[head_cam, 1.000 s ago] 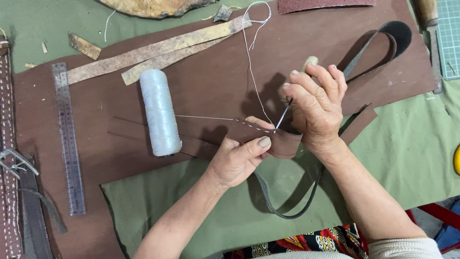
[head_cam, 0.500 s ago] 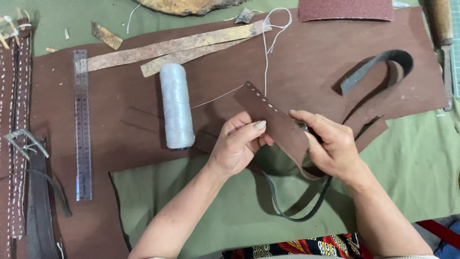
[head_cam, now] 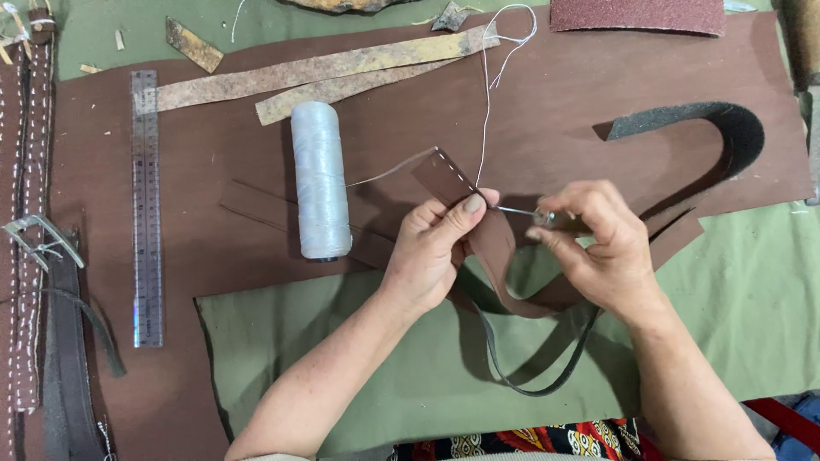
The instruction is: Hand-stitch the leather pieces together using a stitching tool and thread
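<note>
Since the earlier frame, both hands have drawn closer together over the brown leather strap (head_cam: 500,248), and its stitched end now tilts up toward the spool. Left hand (head_cam: 436,252) is closed on the strap, thumb pressed just below the row of stitch holes. Right hand (head_cam: 598,243) is closed, fingertips pinching a thin metal awl (head_cam: 521,211) whose tip meets the strap at the left thumb. White thread (head_cam: 487,102) rises from the strap end toward the top of the bench. Spool of white thread (head_cam: 320,179) stands just left of the hands; steel ruler (head_cam: 147,205) lies well apart at left. Brown leather sheet (head_cam: 598,85) covers the bench.
</note>
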